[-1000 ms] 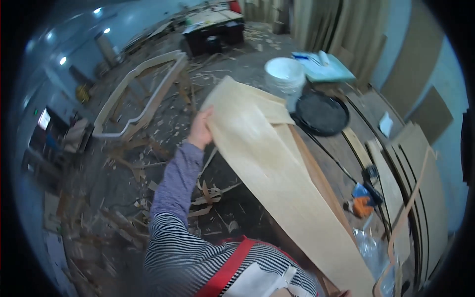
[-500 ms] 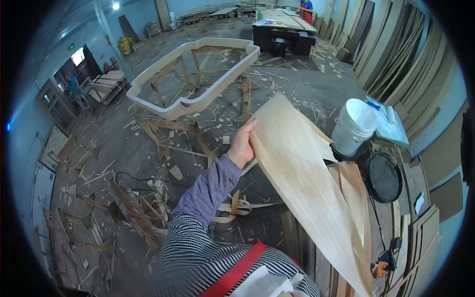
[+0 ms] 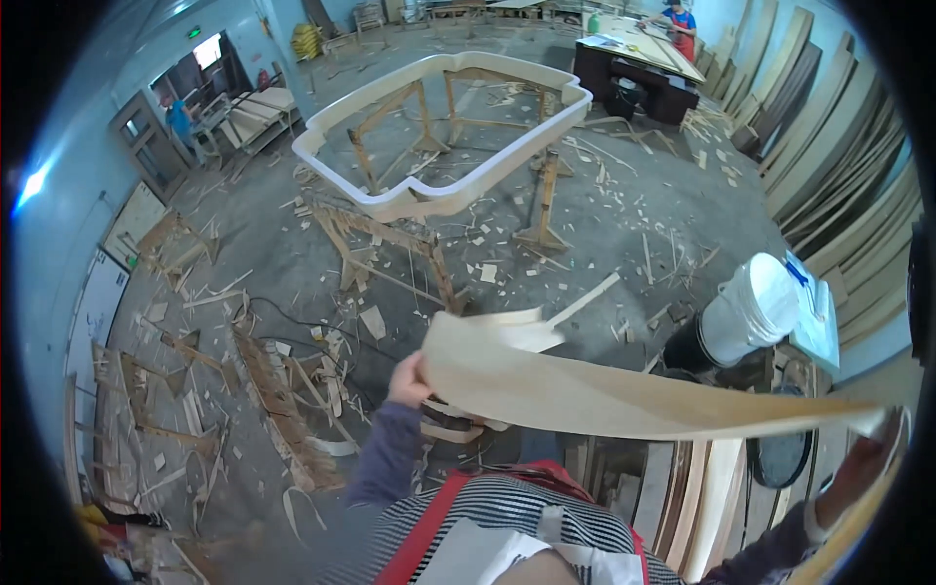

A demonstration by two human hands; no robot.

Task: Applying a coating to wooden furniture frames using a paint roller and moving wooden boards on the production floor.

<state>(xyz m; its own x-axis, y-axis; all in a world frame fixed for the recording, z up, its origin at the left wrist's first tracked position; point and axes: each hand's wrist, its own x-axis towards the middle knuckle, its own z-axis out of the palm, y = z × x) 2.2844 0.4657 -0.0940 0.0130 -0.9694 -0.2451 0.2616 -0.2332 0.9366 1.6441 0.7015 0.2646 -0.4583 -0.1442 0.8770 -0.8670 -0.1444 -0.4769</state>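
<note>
- Veneer strip [image 3: 604, 401], pale and thin, is pinched at its left end in the fingers of my left hand [image 3: 408, 381].
- My right hand [image 3: 863, 468] seems closed on the other end, though shadow hides most of its fingers.
- Between them the strip sags slightly, curling over at the left; I'd hold both ends level with gentle tension, so it doesn't crease or split.
- Planks [image 3: 720, 497] lie near right; I'd clear their edges.
- Farther right, the white bucket [image 3: 760, 304] needs room too.
- Far off, the curved frame [image 3: 492, 181] stands well apart.
</note>
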